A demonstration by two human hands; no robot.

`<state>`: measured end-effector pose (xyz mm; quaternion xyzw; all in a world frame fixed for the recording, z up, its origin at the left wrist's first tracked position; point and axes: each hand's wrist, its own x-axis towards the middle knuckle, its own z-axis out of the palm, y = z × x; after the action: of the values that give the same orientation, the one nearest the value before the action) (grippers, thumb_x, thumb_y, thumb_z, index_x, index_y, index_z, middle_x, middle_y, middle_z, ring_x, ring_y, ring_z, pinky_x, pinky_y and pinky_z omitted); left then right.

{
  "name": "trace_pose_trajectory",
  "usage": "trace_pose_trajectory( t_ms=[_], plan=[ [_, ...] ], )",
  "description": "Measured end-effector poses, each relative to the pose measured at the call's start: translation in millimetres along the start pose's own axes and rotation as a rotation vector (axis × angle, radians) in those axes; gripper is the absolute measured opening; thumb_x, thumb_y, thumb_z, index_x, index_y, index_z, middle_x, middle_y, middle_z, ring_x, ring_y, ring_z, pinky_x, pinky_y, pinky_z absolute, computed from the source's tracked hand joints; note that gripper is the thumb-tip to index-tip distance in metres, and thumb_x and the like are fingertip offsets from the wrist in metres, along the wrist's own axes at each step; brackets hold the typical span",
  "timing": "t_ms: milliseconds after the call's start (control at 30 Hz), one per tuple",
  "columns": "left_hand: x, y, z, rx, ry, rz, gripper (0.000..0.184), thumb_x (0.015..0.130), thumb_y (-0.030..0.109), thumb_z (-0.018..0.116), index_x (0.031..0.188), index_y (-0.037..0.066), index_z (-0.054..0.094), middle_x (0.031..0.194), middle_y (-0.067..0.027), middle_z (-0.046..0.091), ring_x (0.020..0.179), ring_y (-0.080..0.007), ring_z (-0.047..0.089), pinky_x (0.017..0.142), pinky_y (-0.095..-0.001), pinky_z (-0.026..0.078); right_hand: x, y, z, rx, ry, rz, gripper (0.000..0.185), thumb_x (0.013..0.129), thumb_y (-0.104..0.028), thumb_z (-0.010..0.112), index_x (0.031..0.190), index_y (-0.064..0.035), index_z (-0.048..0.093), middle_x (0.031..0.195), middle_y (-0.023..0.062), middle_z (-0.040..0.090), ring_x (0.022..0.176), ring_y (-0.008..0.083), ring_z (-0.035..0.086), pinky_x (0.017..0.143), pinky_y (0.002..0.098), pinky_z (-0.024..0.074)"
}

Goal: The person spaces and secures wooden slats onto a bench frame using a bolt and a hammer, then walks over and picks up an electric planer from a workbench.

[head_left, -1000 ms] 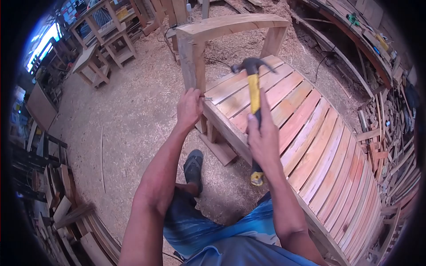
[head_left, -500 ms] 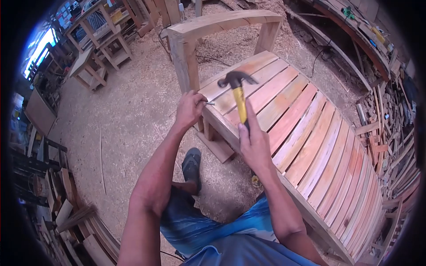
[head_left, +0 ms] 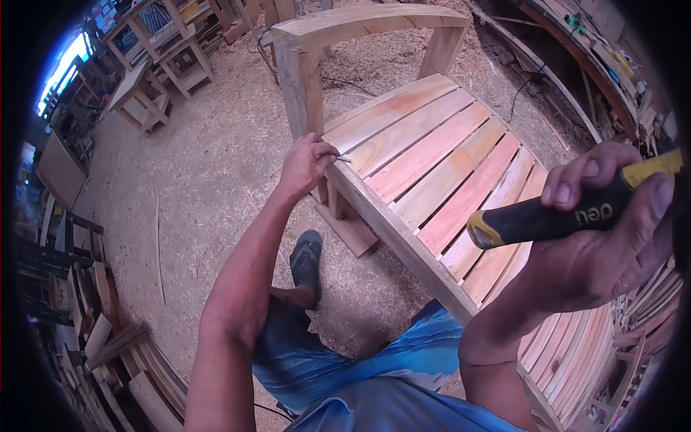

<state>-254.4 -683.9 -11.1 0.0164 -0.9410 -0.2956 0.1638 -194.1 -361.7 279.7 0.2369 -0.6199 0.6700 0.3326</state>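
My left hand [head_left: 311,162] is closed, its fingers pinching a short metal pin [head_left: 344,159] that looks like a nail or a punch. The pin lies close over the corner of a slatted wooden lounge chair [head_left: 425,173], next to the base of its armrest post [head_left: 302,93]. Raised close to the camera on the right, my right hand [head_left: 612,216] is wrapped round the black and yellow handle of a hammer [head_left: 554,219]. The hammer's head is out of view, and its handle end points left over the slats.
An arched armrest [head_left: 374,25] rises at the chair's far end. Wood shavings cover the floor [head_left: 194,201]. Wooden stools [head_left: 140,93] stand at the far left. Scrap boards [head_left: 129,360] are piled at lower left, and timber strips [head_left: 651,302] along the right.
My right hand has swung the hammer up and to the right, away from the pin and toward the camera. My left hand stays at the chair corner with the pin.
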Motion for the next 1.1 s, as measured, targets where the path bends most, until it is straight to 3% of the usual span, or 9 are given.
trace_pose_trajectory(
  t_ms=[100, 200, 267, 300, 500, 700, 833, 933, 1100],
  plan=[
    [1.1, 5.7, -4.2, 0.027, -0.015, -0.006, 0.016, 0.096, 0.016, 0.082, 0.110, 0.012, 0.088, 0.107, -0.0124, 0.069, 0.112, -0.0349, 0.068, 0.100, -0.0470, 0.054, -15.0, 3.1, 17.2, -0.058, 0.009, 0.090, 0.080, 0.120, -0.049, 0.052, 0.170, -0.0088, 0.006, 0.085, 0.0082, 0.059, 0.055, 0.0141, 0.056, 0.046, 0.0251, 0.0549],
    [0.3, 8.4, -4.8, 0.048, -0.022, -0.007, 0.015, 0.096, 0.016, 0.082, 0.110, 0.013, 0.088, 0.107, -0.0119, 0.070, 0.113, -0.0347, 0.068, 0.101, -0.0470, 0.054, -75.0, 87.5, 10.7, -0.032, -0.103, 0.149, 0.067, 0.120, -0.033, 0.052, 0.174, -0.0060, 0.021, 0.081, 0.0061, 0.063, 0.058, 0.0137, 0.058, 0.051, 0.0278, 0.0500],
    [1.9, 8.3, -4.6, 0.068, -0.024, 0.001, 0.015, 0.096, 0.015, 0.082, 0.109, 0.014, 0.088, 0.108, -0.0115, 0.070, 0.113, -0.0344, 0.068, 0.102, -0.0470, 0.054, -124.4, 135.4, 1.6, -0.449, -0.463, 0.322, 0.064, 0.119, -0.025, 0.052, 0.176, -0.0055, 0.031, 0.080, 0.0055, 0.067, 0.064, 0.0181, 0.064, 0.059, 0.0372, 0.0525],
    [3.4, 6.7, -4.3, 0.061, -0.018, 0.002, 0.014, 0.096, 0.015, 0.081, 0.109, 0.014, 0.088, 0.108, -0.0115, 0.070, 0.114, -0.0344, 0.067, 0.103, -0.0469, 0.054, -140.3, 154.5, -0.6, -0.607, -0.779, 0.382, 0.071, 0.116, -0.021, 0.053, 0.181, -0.0179, 0.026, 0.076, 0.0219, 0.069, 0.071, 0.0339, 0.075, 0.069, 0.0478, 0.0592],
    [2.2, 6.9, -0.5, 0.077, -0.026, 0.010, 0.014, 0.094, 0.015, 0.081, 0.107, 0.013, 0.087, 0.110, -0.0117, 0.069, 0.117, -0.0348, 0.067, 0.104, -0.0469, 0.054, -107.3, 109.4, -1.8, -0.348, -0.609, 0.522, 0.074, 0.116, -0.013, 0.053, 0.183, -0.0203, 0.023, 0.086, 0.0198, 0.075, 0.068, 0.0233, 0.069, 0.067, 0.0427, 0.0562],
    [-0.1, 13.9, -5.0, 0.114, -0.015, 0.006, 0.015, 0.094, 0.014, 0.080, 0.107, 0.011, 0.086, 0.113, -0.0120, 0.070, 0.119, -0.0354, 0.066, 0.105, -0.0469, 0.054, -98.7, 96.1, -0.2, -0.115, -0.152, 0.130, 0.072, 0.118, -0.017, 0.052, 0.182, -0.0061, 0.019, 0.095, 0.0158, 0.078, 0.068, 0.0171, 0.067, 0.061, 0.0371, 0.0557],
    [2.8, 16.8, -7.0, 0.137, -0.012, 0.011, 0.014, 0.094, 0.013, 0.078, 0.106, 0.010, 0.085, 0.112, -0.0129, 0.069, 0.118, -0.0359, 0.066, 0.104, -0.0482, 0.054, -172.3, 150.9, -16.5, -0.675, -0.823, 0.350, 0.075, 0.116, -0.017, 0.055, 0.183, -0.0157, 0.021, 0.087, 0.0242, 0.074, 0.070, 0.0365, 0.074, 0.067, 0.0470, 0.0574],
    [-1.4, 26.1, -8.4, 0.154, 0.009, 0.057, 0.014, 0.094, 0.012, 0.078, 0.107, 0.010, 0.084, 0.111, -0.0132, 0.068, 0.117, -0.0365, 0.064, 0.104, -0.0495, 0.054, -175.3, 147.2, -12.5, -0.524, -0.798, 0.512, 0.077, 0.114, -0.013, 0.057, 0.182, -0.0216, 0.024, 0.082, 0.0247, 0.070, 0.072, 0.0435, 0.073, 0.070, 0.0490, 0.0566],
    [-7.4, 23.4, -2.4, 0.007, -0.048, 0.044, 0.014, 0.095, 0.012, 0.079, 0.109, 0.010, 0.083, 0.109, -0.0122, 0.067, 0.114, -0.0364, 0.063, 0.104, -0.0491, 0.051, -124.7, 90.7, -19.3, -0.299, -0.548, 0.510, 0.072, 0.117, -0.013, 0.053, 0.183, -0.0189, 0.026, 0.086, 0.0157, 0.071, 0.069, 0.0236, 0.070, 0.067, 0.0405, 0.0559]
  ],
)
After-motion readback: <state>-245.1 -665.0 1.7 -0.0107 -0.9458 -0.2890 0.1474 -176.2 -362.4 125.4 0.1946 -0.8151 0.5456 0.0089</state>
